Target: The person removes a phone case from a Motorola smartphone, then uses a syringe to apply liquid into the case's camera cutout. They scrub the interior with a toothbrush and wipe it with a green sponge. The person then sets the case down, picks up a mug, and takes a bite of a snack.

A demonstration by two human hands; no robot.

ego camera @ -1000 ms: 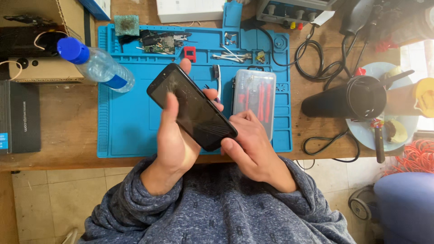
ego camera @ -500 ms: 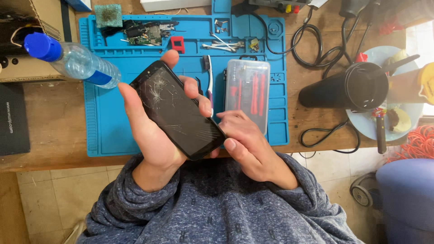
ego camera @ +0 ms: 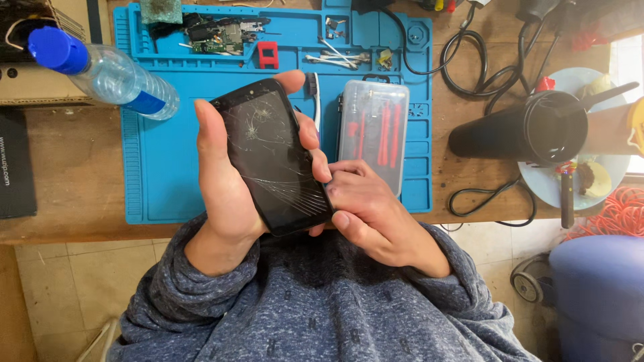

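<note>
Left hand (ego camera: 225,194) was clamped round the black phone (ego camera: 274,155) w/ cracked screen, held above the blue mat (ego camera: 168,154) near surface edge, right hand (ego camera: 376,214) fingers curled on its lower right edge; glass prob fragile/slippery, so grip by side edges.

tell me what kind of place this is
Most likely a phone or electronics repair bench: a cracked-screen smartphone held in the left hand, a blue repair mat with small parts, and a clear case of red-handled tools.
</note>
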